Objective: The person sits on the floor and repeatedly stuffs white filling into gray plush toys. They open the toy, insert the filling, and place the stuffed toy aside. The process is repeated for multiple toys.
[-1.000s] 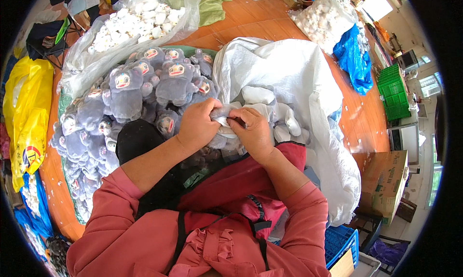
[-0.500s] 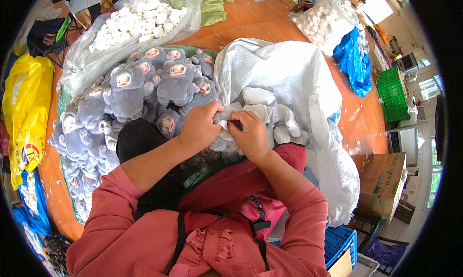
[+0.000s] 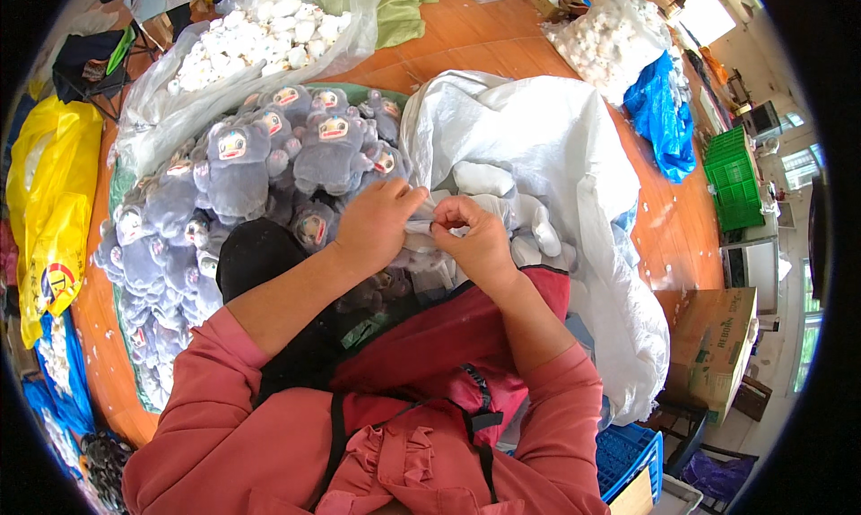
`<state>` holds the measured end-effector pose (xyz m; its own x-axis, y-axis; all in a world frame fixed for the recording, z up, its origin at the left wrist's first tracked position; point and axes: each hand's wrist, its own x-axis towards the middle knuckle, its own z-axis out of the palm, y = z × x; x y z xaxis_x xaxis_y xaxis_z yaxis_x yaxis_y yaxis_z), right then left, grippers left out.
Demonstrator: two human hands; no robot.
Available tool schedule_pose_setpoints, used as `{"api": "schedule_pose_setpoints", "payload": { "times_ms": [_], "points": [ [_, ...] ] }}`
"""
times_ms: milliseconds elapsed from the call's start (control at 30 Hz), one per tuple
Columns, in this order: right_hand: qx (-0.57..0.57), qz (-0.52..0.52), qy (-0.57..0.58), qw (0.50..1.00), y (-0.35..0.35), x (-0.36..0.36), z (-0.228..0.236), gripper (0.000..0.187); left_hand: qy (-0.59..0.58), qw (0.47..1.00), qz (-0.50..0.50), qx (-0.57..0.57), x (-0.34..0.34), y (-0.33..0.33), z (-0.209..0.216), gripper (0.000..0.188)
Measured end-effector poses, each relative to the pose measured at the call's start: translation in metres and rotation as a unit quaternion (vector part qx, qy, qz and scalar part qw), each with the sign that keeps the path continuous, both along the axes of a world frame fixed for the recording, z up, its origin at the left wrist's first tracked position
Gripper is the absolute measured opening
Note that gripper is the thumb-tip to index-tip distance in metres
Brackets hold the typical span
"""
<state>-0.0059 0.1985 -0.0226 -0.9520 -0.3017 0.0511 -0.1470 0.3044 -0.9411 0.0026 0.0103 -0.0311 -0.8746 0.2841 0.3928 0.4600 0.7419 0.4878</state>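
Observation:
Both hands meet over my lap, at the border between a heap of grey plush dolls [image 3: 235, 178] and a large white sack [image 3: 547, 125]. My left hand [image 3: 377, 223] is closed on the left side of a pale, whitish-grey plush piece [image 3: 418, 237]; its fingertips are partly hidden. My right hand [image 3: 471, 241] pinches the same piece between thumb and bent forefinger. A small dark spot shows at that pinch, too small to make out. Just beyond my right hand, several similar pale pieces [image 3: 484, 178] lie in the sack's mouth.
A clear bag of white stuffed pieces [image 3: 269, 39] stands behind the dolls. Farther right are another bag of white filling [image 3: 610, 39], a blue bag [image 3: 661, 116], a green crate [image 3: 731, 178] and a cardboard box [image 3: 708, 349]. A yellow bag [image 3: 54, 192] stands at left.
My left hand has turned, its fingers now stretching over the pale piece toward the right. My right hand has shifted slightly right and down, its forefinger more curled.

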Motion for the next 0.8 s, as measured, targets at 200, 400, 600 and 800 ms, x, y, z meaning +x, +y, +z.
{"api": "schedule_pose_setpoints", "payload": {
  "times_ms": [200,400,600,800],
  "points": [
    [0.01,0.09,-0.03,0.995,0.007,0.002,0.004,0.008,0.008,0.994,0.014,-0.112,-0.005,0.001,0.0,0.037],
    [-0.006,0.132,-0.081,0.988,0.01,0.0,0.012,0.008,-0.104,0.99,0.021,-0.095,-0.007,0.002,-0.006,0.03],
    [0.013,0.117,0.025,0.993,0.004,-0.002,0.004,0.02,-0.112,0.993,0.044,-0.001,-0.009,-0.001,-0.008,0.023],
    [0.095,0.052,0.075,0.991,-0.002,-0.003,-0.013,0.027,-0.175,0.984,0.034,0.007,-0.005,0.002,0.002,0.025]
  ]
}}
